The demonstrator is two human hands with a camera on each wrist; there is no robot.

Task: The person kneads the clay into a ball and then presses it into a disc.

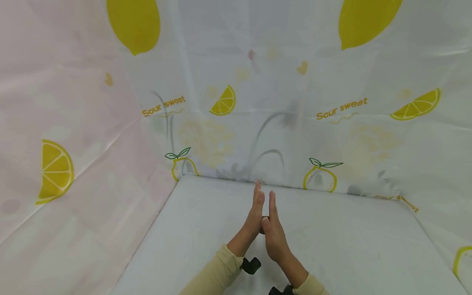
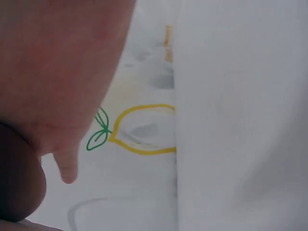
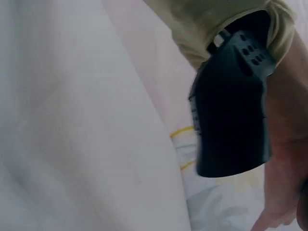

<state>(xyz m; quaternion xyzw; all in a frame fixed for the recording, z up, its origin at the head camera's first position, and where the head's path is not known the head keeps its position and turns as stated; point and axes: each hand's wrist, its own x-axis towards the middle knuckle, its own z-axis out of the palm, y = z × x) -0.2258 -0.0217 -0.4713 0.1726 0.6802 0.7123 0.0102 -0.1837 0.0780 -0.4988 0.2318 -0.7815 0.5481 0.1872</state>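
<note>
Both hands are raised above the white tabletop, palms facing each other with the fingers straight and pointing away. Between the palms sits a small dark brown rounded ball-like thing (image 1: 262,231), mostly hidden by the hands in the head view. My left hand (image 1: 254,215) presses it from the left and my right hand (image 1: 275,239) from the right. In the left wrist view the dark brown ball-like thing (image 2: 20,178) shows a smooth curved side against the palm (image 2: 53,72). Only a sliver of it appears at the right edge of the right wrist view.
A white tabletop (image 1: 206,229) lies below the hands. Lemon-printed cloth (image 1: 273,143) hangs behind it, with a pinkish side (image 1: 92,164) on the left. Black wrist devices (image 1: 250,265) stick out from the tan sleeves (image 1: 217,270).
</note>
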